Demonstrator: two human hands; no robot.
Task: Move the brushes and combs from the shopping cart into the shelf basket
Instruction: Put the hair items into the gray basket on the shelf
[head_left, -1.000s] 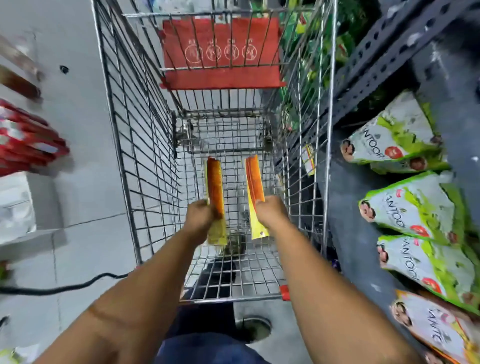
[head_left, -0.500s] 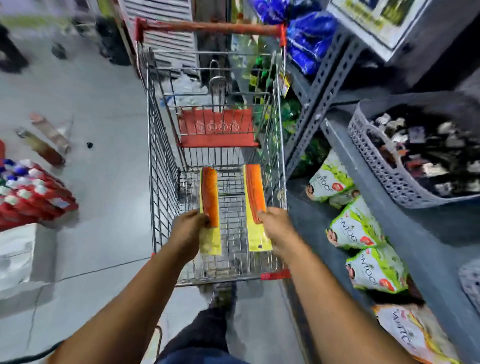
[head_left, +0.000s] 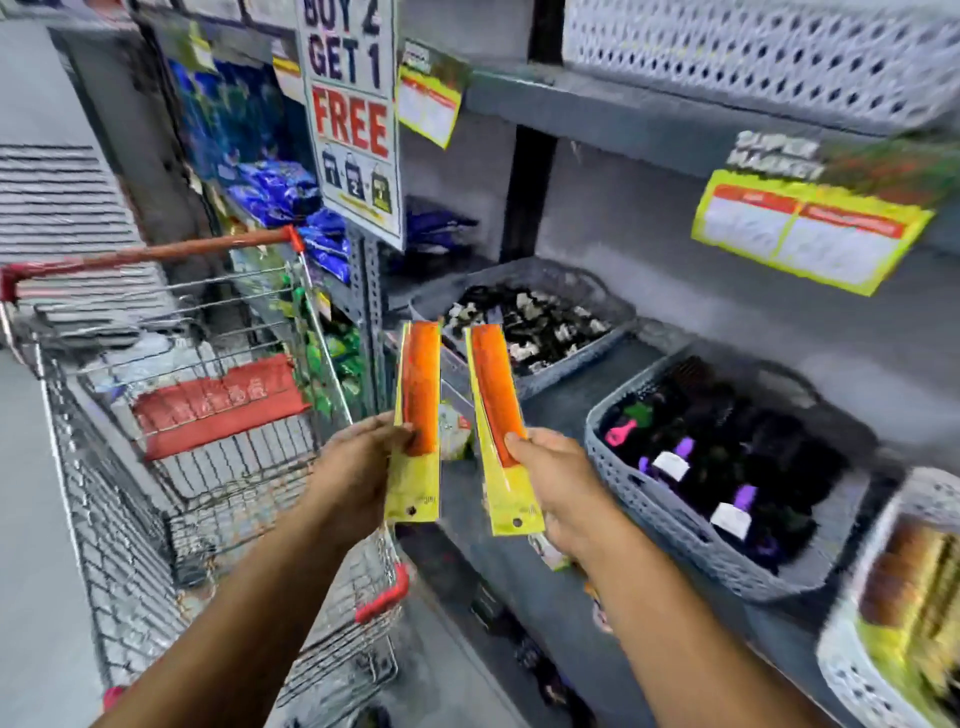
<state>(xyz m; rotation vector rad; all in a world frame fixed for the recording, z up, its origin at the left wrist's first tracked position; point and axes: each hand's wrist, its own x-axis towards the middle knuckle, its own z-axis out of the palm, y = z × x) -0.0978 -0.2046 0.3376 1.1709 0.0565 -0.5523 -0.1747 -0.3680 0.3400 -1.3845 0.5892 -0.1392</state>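
Grey metal store shelving (head_left: 613, 400) fills the right side of the view, with a promotional sign (head_left: 353, 119) reading "BUY 2 GET 1 FREE" hanging at upper centre and a yellow price tag (head_left: 810, 234) on the shelf edge above. A wire shopping cart (head_left: 171, 467) with a red handle stands at left on the grey floor; its red child-seat flap is visible, and its basket contents cannot be made out through the blur.

The left hand (head_left: 358, 467) holds one packaged orange comb (head_left: 418, 415) on a yellow card, fingers closed around its lower half. The right hand (head_left: 561, 483) holds a second orange comb (head_left: 498, 421) of the same kind, fingers likewise closed on the card, thumb pressed on the front face. Both combs stand roughly upright, side by side and apart, raised in front of the middle shelf, past the cart's near right corner.

Three grey perforated baskets sit on that shelf. The far basket (head_left: 566, 286) holds small black and white items. The middle basket (head_left: 670, 519), just right of the right hand, holds dark brushes with purple and pink handles. A third basket (head_left: 852, 665) at the lower right edge is blurred.
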